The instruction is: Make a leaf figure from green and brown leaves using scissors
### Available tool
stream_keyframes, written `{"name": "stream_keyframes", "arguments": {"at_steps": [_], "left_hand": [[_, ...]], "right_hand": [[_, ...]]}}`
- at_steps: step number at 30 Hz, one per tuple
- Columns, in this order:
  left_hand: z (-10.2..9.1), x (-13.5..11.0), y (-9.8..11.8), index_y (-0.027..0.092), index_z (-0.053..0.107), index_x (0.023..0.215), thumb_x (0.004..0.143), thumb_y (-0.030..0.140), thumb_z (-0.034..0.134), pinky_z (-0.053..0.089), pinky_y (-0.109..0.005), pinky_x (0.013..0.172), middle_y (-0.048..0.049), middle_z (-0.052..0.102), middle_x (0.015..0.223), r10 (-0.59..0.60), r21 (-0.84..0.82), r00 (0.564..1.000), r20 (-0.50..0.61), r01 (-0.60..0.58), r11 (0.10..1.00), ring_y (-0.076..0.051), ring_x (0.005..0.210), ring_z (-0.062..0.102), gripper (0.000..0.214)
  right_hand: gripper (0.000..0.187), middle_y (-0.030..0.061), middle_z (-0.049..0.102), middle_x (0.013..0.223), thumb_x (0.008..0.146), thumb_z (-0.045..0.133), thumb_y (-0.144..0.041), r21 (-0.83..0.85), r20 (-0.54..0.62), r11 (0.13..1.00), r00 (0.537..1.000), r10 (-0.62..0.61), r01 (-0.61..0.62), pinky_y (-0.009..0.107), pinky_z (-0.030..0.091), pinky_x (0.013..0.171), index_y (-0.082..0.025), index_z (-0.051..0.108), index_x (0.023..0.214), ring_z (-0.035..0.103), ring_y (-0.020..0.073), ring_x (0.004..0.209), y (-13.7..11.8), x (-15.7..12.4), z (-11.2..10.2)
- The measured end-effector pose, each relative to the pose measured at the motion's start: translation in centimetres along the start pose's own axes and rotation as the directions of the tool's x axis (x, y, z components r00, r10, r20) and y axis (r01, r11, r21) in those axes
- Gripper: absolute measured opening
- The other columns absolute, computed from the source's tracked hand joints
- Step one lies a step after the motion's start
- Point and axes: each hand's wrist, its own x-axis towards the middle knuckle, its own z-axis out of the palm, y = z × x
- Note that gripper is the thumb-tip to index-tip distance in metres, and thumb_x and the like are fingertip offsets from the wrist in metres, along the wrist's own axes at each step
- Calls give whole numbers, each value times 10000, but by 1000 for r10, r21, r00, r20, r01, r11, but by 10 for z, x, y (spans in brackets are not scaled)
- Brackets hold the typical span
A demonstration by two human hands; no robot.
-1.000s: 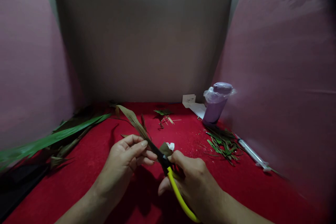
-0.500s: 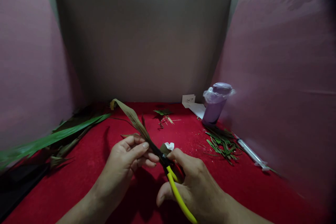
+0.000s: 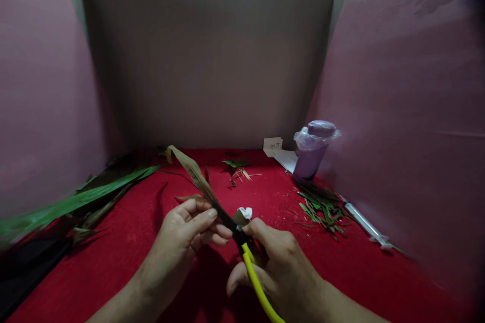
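Dried leaf (image 3: 193,174) — pinched at its base by the left hand (image 3: 185,237) above the red cloth (image 3: 125,242) — has barely shifted in 1 second, the right hand (image 3: 280,267) staying clenched on the scissors (image 3: 248,262), blades at the leaf.

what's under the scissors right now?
Only red cloth, shadowed, shows below the scissors; a white scrap lies just beyond them. The right hand hides the handle loops and the cloth beneath; the left hand pinches the dry leaf at the blades.
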Motion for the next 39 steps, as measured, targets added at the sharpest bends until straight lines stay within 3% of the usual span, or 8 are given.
{"name": "stream_keyframes", "arguments": {"at_steps": [10, 18, 23, 29, 39], "left_hand": [[0, 0, 0, 141, 561, 733, 712, 174, 646, 500, -227, 520, -40, 663, 592, 2, 14, 1000, 19, -2, 1000, -137, 526, 622, 93], [-4, 3, 5, 140, 565, 718, 758, 192, 594, 456, -212, 464, -9, 596, 581, 107, 20, 994, 29, -108, 994, -105, 494, 539, 72], [-3, 2, 7, 137, 564, 687, 760, 204, 585, 463, -218, 479, -31, 623, 558, 96, 31, 995, 33, -97, 995, -111, 470, 543, 101], [-2, 2, 8, 134, 571, 698, 772, 191, 569, 469, -212, 518, -30, 634, 572, 104, 45, 995, 11, -104, 994, -106, 498, 551, 94], [-2, -1, 4, 139, 568, 738, 802, 198, 542, 460, -198, 539, -24, 638, 600, 58, 30, 997, 60, -60, 998, -93, 516, 541, 91]], "right_hand": [[347, 21, 639, 603, 728, 646, -490, 15, -12, 1000, 1000, -17, 17, 222, 411, 459, -178, 502, 780, 533, 124, 467, 4, 0, 3], [263, -28, 653, 555, 691, 726, -188, 53, -6, 998, 1000, -27, 27, 193, 393, 461, -192, 469, 744, 559, 111, 455, 5, -1, 5], [359, -52, 581, 533, 590, 800, -305, 0, -61, 999, 997, -51, 51, 200, 366, 444, -186, 487, 721, 461, 90, 430, 3, 0, 5], [516, -75, 465, 570, 425, 861, -365, -10, -63, 1000, 998, 1, -2, 197, 324, 426, -189, 560, 806, 316, 80, 473, -10, 2, -2], [555, -83, 470, 601, 427, 867, -313, 30, -32, 999, 999, 43, -42, 200, 321, 445, -216, 571, 887, 324, 85, 494, -12, 2, -3]]}}
